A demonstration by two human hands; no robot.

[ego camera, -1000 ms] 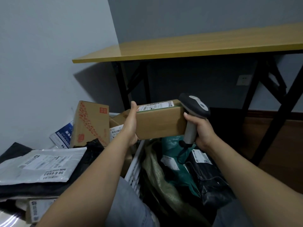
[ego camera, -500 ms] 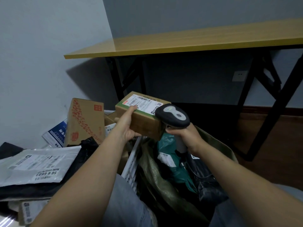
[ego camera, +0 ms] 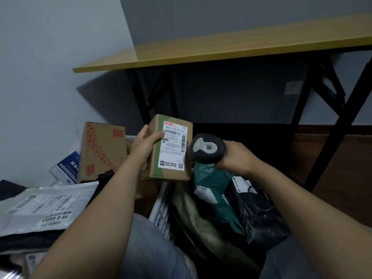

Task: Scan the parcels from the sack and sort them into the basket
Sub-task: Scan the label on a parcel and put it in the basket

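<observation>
Grey wall, yellow table (ego camera: 221, 51) overhead. Left hand (ego camera: 145, 146) grips box (ego camera: 155, 168) by its side, label (ego camera: 174, 147) tilted up so the barcode shows. Right hand (ego camera: 235, 158) wraps scanner (ego camera: 208, 148), head just beside the label, likely aiming for a read. Box is held above where basket (ego camera: 161, 208) meets sack (ego camera: 193, 218), handy for dropping left.

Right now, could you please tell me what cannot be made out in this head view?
Head view, scanner handle and trigger: covered by the right hand.
Head view, basket interior: behind the left forearm; only white slatted wall shows.
Head view, small print on the box label: too small.
Head view, parcels deeper in the sack: under the green parcel and black parcel.
</observation>
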